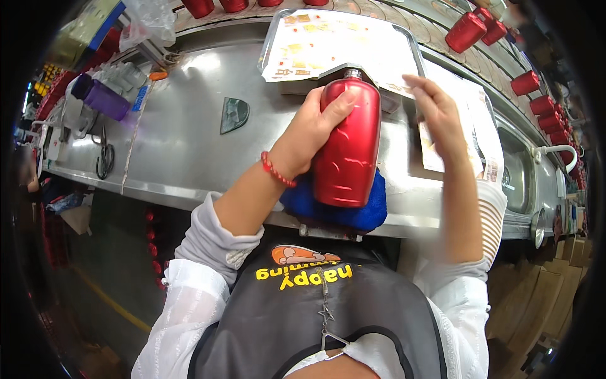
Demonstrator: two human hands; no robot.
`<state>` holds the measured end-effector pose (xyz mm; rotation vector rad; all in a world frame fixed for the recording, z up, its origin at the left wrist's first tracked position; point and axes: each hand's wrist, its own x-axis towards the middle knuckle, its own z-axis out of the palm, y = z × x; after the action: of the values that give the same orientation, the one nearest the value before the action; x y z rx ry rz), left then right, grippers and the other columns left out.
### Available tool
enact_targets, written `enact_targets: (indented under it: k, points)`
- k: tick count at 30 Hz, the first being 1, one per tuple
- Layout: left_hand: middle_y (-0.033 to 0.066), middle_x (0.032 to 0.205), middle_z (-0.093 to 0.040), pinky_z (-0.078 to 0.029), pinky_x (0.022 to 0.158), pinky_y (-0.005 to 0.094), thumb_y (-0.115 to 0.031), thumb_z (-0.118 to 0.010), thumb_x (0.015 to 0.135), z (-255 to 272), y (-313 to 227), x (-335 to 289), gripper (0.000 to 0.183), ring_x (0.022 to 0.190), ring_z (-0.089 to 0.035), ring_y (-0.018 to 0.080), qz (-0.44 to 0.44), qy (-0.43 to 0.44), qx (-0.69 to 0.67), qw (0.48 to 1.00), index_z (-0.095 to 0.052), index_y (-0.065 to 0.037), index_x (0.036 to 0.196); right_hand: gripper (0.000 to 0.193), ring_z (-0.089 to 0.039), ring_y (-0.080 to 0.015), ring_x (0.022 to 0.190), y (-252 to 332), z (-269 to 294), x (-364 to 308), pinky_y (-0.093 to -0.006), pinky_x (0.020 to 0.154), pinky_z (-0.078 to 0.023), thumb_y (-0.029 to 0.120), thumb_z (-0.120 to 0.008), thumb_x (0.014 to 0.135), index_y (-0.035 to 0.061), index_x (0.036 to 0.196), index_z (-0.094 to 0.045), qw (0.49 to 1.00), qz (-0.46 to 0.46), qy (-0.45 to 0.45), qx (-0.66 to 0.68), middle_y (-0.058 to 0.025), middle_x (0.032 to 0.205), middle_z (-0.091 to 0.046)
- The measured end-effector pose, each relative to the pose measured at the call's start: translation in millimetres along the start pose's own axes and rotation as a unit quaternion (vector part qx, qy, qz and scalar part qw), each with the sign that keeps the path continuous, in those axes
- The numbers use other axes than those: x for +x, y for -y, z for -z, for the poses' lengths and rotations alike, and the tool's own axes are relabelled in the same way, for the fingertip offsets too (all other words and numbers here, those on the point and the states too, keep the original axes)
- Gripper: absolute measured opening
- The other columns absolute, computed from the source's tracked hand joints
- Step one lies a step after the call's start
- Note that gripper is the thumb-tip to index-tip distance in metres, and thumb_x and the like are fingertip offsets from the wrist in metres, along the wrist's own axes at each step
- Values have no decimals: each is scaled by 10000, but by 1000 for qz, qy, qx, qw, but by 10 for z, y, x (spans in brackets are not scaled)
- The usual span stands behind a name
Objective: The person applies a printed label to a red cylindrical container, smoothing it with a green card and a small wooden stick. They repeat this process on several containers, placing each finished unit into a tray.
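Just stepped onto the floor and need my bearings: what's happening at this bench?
A person at a steel workbench holds a red metal bottle with the left hand, its base resting on a blue cloth. The right hand is raised beside the bottle, over a sheet of stickers. More red bottles stand along the back.

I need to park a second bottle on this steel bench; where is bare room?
Bare steel bench top lies between the dark shield-shaped pad and the left hand gripping the glossy red metal bottle. It is crowded at the sticker-sheet tray, under the right hand, and by the purple container at far left.
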<state>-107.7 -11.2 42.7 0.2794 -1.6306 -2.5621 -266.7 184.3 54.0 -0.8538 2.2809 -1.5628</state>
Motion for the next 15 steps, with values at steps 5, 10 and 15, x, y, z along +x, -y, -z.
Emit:
enact_targets:
  k: [5,10,15]
  points:
    - [120,1347,-543,-457,1027,320,-465,-520,1040,66,201,-71,697,1199,-555,161,-74,5,63,995,-299,-7,1517,301,-562,-279,1169,-417,196,885,-369,990,-488,119,-643,900,127,1183,-745,848,186,58,-493,-115,1222,-608]
    - [156,1467,-460,-400,1104,348,-505,-458,1049,161,241,-90,766,1328,-484,212,-66,13,62,996,-222,28,1546,313,-534,-277,1203,-427,85,1511,-410,970,-508,159,-689,877,231,1176,-752,801,84,112,-582,-61,1230,-596]
    - [178,1529,-377,-348,1143,370,-577,-482,1012,170,244,-95,889,1394,-409,236,-78,19,74,994,-166,53,1556,332,-531,-302,1228,-763,396,2064,-448,955,-509,211,-695,877,201,1206,-731,776,34,34,-629,-92,1203,-614]
